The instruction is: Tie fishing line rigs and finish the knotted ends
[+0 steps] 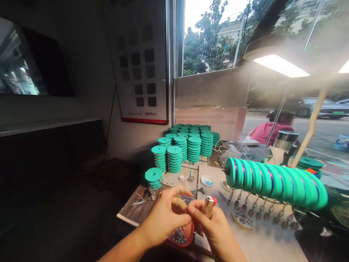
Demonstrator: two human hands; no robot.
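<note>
The left hand (166, 218) pinches its fingertips shut over a red dish (187, 238) of small metal parts at the near edge of the table (261, 242), touching the right hand (215, 229), which grips a lighter (209, 204) upright, left of a row of green discs (275, 180) strung on a rod.

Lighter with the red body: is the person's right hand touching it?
Touching. The head view shows the lighter gripped in the right hand, with its metal top poking out above the hand.
</note>
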